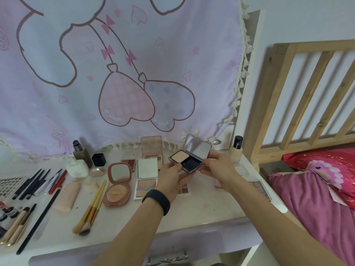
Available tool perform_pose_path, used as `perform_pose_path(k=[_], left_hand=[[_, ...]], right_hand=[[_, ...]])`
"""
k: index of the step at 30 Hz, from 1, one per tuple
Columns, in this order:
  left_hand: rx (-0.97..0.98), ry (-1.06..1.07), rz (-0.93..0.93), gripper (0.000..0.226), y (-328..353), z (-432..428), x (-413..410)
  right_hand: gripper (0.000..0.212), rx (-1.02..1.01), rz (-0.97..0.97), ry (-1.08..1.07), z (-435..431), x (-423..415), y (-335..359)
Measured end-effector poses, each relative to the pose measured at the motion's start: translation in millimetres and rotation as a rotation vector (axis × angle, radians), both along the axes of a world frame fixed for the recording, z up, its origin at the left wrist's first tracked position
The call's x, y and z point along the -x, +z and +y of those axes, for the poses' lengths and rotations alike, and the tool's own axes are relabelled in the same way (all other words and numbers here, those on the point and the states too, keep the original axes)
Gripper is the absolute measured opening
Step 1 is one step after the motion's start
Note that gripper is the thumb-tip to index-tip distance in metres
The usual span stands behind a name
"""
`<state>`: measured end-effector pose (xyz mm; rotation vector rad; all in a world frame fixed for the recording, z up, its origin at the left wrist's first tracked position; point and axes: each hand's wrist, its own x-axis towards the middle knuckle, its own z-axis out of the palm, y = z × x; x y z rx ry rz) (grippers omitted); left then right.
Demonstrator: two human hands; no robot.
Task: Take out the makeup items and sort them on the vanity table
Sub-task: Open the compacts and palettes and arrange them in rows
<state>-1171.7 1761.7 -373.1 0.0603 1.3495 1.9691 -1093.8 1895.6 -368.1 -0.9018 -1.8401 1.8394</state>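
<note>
An open powder compact [187, 159] was held just above the table [194, 210], fingers of the left hand [171, 178] and right hand [218, 166] pinching opposite edges of its base, seemingly to keep it level for placing beside the opened compacts [147, 175] alongside.

Both hands are holding an open powder compact [189, 157] above the vanity table [201, 210], the left hand [172, 177] gripping its near-left corner and the right hand [219, 167] pinching its right edge, mirror lid tilting upward.
</note>
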Motion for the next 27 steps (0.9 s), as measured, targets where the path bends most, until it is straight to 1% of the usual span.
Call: perform_pose_path(k=[2, 4, 5, 6, 8, 9, 10, 11, 13, 15, 17, 19, 20, 23, 25, 27], left_hand=[[0.139, -0.069, 0.077, 0.029, 0.2, -4.1, -1.3], [0.322, -0.126, 0.239, 0.033, -0.3, -11.3, -3.7], [0.417, -0.142, 0.364, 0.032, -1.4, -15.7, -4.9], [0.514, -0.146, 0.531, 0.028, -2.9, -19.8, -6.1], [0.690, -0.150, 0.924, 0.023, -6.5, -26.2, -7.8], [0.768, -0.165, 1.083, 0.023, -7.7, -27.9, -8.4], [0.820, -0.181, 1.187, 0.024, -9.2, -28.7, -8.3], [0.847, -0.191, 1.244, 0.025, -10.7, -29.1, -8.1], [0.855, -0.164, 1.287, 0.026, -12.9, -29.9, -7.8], [0.843, -0.081, 1.352, 0.025, -12.3, -30.6, -6.6], [0.855, 0.004, 1.463, 0.025, -9.8, -31.6, -6.0], [0.862, 0.060, 1.538, 0.028, -6.7, -32.9, -3.4], [0.863, 0.076, 1.586, 0.029, -5.3, -33.5, -1.0], [0.861, 0.102, 1.792, 0.032, -5.3, -33.7, 7.6], [0.814, 0.117, 1.870, 0.026, -5.9, -33.3, 12.3], [0.761, 0.126, 1.938, 0.020, -5.6, -34.4, 15.7]], right_hand=[[0.024, -0.055, -0.052, -0.020, 4.9, 4.8, -2.6], [0.023, -0.120, -0.113, -0.021, 9.9, 8.4, -3.7], [0.025, -0.164, -0.141, -0.019, 12.7, 10.0, -4.7], [0.025, -0.216, -0.164, -0.015, 14.7, 11.2, -5.3], [0.025, -0.292, -0.190, -0.004, 18.9, 13.4, -10.2], [0.024, -0.297, -0.187, -0.001, 19.3, 14.4, -11.1], [0.024, -0.283, -0.186, 0.001, 17.4, 14.6, -10.1], [0.025, -0.254, -0.186, 0.001, 15.1, 14.6, -7.2], [0.022, -0.157, -0.176, 0.000, 12.3, 14.2, 0.1], [0.021, -0.033, -0.149, -0.009, 12.2, 13.4, 8.3], [0.020, 0.058, -0.137, -0.002, 13.3, 11.2, 15.0], [0.019, 0.080, -0.141, 0.013, 14.1, 8.3, 20.1], [0.022, 0.086, -0.139, 0.020, 13.5, 6.6, 22.0], [0.022, 0.074, -0.125, 0.044, 9.6, 1.9, 24.4], [0.020, 0.077, -0.100, 0.084, 5.2, -0.5, 25.4], [0.025, 0.062, -0.072, 0.134, 1.1, -2.1, 26.8]])
